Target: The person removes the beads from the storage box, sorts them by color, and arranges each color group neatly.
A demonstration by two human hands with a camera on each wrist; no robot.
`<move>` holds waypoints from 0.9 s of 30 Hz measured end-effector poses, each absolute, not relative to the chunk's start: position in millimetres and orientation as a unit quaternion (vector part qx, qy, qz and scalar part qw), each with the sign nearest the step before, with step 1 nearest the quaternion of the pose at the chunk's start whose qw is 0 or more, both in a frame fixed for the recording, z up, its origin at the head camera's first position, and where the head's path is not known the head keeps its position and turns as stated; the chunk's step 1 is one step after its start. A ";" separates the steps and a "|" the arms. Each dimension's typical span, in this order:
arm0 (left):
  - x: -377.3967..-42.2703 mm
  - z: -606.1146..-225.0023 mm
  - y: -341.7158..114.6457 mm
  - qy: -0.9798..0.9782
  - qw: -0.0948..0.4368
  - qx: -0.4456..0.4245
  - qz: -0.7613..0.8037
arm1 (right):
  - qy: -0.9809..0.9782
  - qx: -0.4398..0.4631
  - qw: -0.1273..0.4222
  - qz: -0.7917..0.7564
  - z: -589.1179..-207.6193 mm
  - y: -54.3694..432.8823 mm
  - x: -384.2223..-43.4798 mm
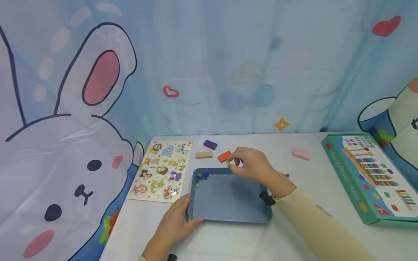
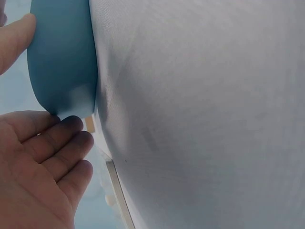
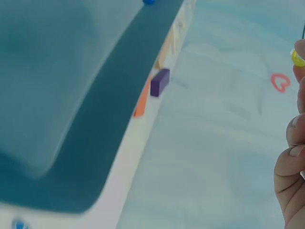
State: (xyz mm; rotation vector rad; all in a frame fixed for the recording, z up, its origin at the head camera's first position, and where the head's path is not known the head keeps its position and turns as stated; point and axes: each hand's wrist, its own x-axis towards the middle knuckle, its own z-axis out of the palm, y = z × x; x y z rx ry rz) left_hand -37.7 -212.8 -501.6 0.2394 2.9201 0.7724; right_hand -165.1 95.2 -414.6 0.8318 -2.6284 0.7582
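Observation:
Above the far rim of the grey-blue tray [image 1: 228,203], my right hand [image 1: 253,165] pinches a small yellow bead [image 3: 298,58] between thumb and fingertips. My left hand [image 1: 176,221] rests at the tray's near left corner. Its thumb touches the near rim and its fingers lie loosely along the left side; in the left wrist view the fingertips [image 2: 71,123] meet the tray's outer wall. Inside the tray, several blue beads [image 1: 200,177] and a yellow-green bead [image 1: 197,185] are gathered at the far left.
Left of the tray lies an animal puzzle board [image 1: 160,170]. Behind it are purple [image 1: 210,144], tan [image 1: 204,155] and orange [image 1: 224,156] blocks. A pink block [image 1: 301,154], blue beads [image 1: 287,175] and a green game box [image 1: 375,177] are to the right.

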 end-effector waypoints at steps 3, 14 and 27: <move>-37.9 -502.3 -213.1 0.963 0.057 0.078 0.253 | -0.915 0.273 0.143 0.262 -411.2 111.2 -159.4; -37.9 -505.5 -215.3 0.963 0.047 0.089 0.248 | -0.905 0.257 0.231 0.249 -420.5 185.5 -139.0; -37.4 -498.0 -214.2 0.960 0.057 0.088 0.258 | -0.951 0.162 0.177 0.197 -443.0 267.0 -95.2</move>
